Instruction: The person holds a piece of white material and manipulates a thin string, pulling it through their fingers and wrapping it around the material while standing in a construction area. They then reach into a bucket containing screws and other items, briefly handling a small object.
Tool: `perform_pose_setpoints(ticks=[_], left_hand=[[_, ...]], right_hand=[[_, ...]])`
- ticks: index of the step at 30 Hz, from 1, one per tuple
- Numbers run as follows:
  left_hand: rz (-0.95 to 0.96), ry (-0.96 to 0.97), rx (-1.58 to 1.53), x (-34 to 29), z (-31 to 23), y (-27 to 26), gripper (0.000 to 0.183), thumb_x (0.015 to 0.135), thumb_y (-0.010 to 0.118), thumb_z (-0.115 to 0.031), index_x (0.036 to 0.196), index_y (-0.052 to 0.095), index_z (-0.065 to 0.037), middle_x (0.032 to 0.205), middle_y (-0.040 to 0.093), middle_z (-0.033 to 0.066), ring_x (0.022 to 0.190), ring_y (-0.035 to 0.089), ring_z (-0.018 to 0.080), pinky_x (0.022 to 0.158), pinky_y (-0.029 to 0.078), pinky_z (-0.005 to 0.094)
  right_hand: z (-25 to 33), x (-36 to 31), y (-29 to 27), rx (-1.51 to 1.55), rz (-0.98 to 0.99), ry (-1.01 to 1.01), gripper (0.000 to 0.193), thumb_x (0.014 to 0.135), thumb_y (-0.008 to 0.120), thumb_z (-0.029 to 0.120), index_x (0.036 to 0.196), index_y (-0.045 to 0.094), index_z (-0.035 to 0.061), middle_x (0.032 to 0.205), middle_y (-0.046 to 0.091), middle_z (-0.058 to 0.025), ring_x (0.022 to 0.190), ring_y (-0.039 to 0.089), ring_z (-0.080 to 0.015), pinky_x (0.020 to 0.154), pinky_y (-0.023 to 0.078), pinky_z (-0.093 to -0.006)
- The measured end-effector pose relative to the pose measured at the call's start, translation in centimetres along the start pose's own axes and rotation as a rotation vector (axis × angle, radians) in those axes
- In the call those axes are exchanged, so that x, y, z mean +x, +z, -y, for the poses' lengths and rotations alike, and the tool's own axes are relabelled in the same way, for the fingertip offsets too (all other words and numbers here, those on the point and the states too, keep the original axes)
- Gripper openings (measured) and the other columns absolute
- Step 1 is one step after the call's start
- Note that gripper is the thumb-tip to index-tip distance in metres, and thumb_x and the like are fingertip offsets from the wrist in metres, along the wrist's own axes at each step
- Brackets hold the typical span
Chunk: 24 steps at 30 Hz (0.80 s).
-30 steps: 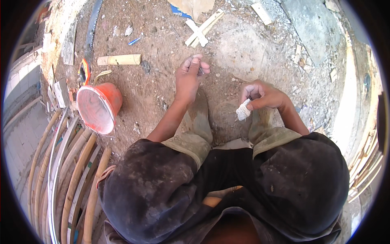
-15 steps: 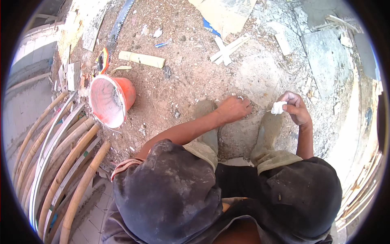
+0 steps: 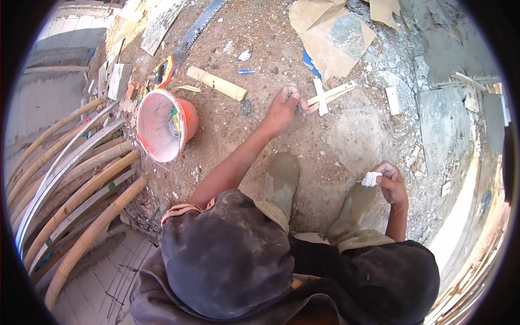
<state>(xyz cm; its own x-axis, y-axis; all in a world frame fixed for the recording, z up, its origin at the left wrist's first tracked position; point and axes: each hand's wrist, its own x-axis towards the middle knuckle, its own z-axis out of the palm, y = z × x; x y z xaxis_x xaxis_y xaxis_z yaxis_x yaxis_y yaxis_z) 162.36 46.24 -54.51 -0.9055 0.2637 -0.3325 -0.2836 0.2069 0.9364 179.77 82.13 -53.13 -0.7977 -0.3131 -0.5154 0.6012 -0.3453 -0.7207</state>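
Observation:
My left hand (image 3: 283, 111) is stretched forward over the dirt, its fingers pinched on a thin dark rod (image 3: 298, 97), perhaps wire or a stick. Just to the right of these fingertips lie crossed pale wooden strips (image 3: 323, 97). Over my right boot (image 3: 352, 208), my right hand (image 3: 392, 182) grips a crumpled white wad (image 3: 371, 179) between thumb and fingers; its material is unclear. My left boot (image 3: 282, 176) is planted below the left hand.
An orange bucket (image 3: 187, 120) lies tilted at left. Behind it are a handsaw (image 3: 164, 71), a split bamboo piece (image 3: 216, 83) and a blue pen-like stick (image 3: 246, 71). Curved bamboo poles (image 3: 97, 211) crowd the left; torn brown cardboard (image 3: 330, 43) lies ahead, a grey slab (image 3: 445, 127) at right.
My left hand has moved forward from near my boots to the thin rod and closed on it. My right hand still holds the white wad. The view has shifted slightly.

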Motion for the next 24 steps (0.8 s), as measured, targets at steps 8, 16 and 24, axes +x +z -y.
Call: perform_pose_setpoints(ticks=[8, 16, 24], left_hand=[[-0.196, -0.241, -0.058, 5.2, 0.1, -4.4, 0.037, 0.102, 0.053, -0.036, 0.108, 0.057, 0.000, 0.089, 0.064, 0.0090, 0.083, 0.064, 0.0215, 0.075, 0.051, 0.0365], [-0.186, -0.113, 0.845, 6.6, -0.2, -2.1, 0.049, 0.085, 0.070, -0.040, 0.096, 0.064, 0.007, 0.097, 0.068, 0.0288, 0.098, 0.067, 0.0431, 0.085, 0.053, 0.0506], [-0.177, -0.145, 0.767, 3.1, -1.8, -3.3, 0.035, 0.083, 0.057, -0.023, 0.098, 0.064, 0.007, 0.096, 0.068, 0.0302, 0.096, 0.067, 0.0434, 0.085, 0.053, 0.0499]], right_hand=[[-0.4, 0.7, 1.0, 0.044, 0.006, 0.017, 0.018, 0.082, 0.072, 0.010, 0.092, 0.061, 0.0014, 0.090, 0.069, -0.0105, 0.081, 0.066, -0.0190, 0.078, 0.052, -0.0317], [0.4, 0.2, 2.3, 0.030, 0.006, -0.028, 0.019, 0.081, 0.072, 0.010, 0.093, 0.061, -0.0005, 0.089, 0.069, -0.0117, 0.081, 0.066, -0.0198, 0.079, 0.052, -0.0333], [0.7, 0.4, 3.0, 0.023, -0.005, -0.024, 0.020, 0.081, 0.072, 0.009, 0.092, 0.059, -0.0008, 0.088, 0.067, -0.0117, 0.080, 0.064, -0.0198, 0.078, 0.051, -0.0337]])
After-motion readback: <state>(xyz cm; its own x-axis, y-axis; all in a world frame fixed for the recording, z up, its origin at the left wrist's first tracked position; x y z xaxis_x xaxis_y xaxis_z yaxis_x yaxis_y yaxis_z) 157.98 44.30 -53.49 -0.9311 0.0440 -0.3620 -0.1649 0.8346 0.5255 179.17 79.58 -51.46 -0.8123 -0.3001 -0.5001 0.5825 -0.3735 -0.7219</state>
